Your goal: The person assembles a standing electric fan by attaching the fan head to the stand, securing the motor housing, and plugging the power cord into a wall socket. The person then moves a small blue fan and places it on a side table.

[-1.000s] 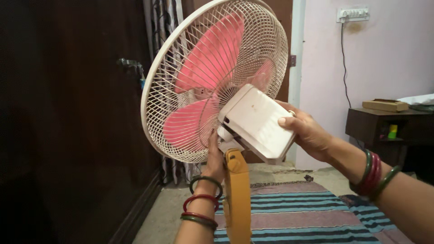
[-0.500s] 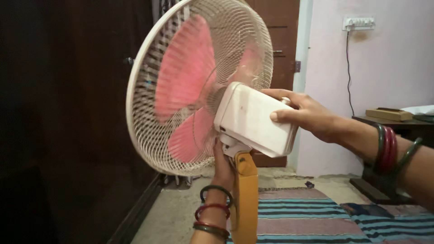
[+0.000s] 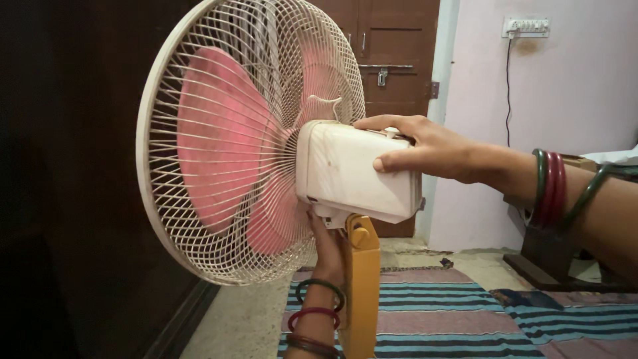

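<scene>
A: Where is the pedestal fan (image 3: 252, 139) sitting relative to the person's hands?

B: The fan's white motor housing (image 3: 355, 169) is lying right inside the right hand (image 3: 415, 149). That hand is wrapping over the rear end of the housing, fingers across the top and thumb pressing on the near side, so it is closing firmly on the housing.

A: And the other hand?

B: The left hand (image 3: 327, 242) is reaching up from below, just under the housing, beside the yellow stand (image 3: 360, 286). Its fingers are touching the neck joint where the housing meets the stand. Whether it is gripping the neck or only pressing against it, the picture is not showing, since the fingertips are hiding behind the housing.

A: How is the fan head lying?

B: The wire cage (image 3: 199, 219) with the pink blades (image 3: 212, 139) is standing ahead of the housing, on the far side from the right hand, facing away and to the left.

A: What is lying around the fan?

B: A striped mat (image 3: 452, 312) is spreading on the floor below the housing. A brown door (image 3: 392, 46) is standing behind the fan, and a switchboard (image 3: 525, 26) is hanging on the pink wall, up and right of the housing. Bangles (image 3: 551, 189) are sitting on the right wrist.
</scene>
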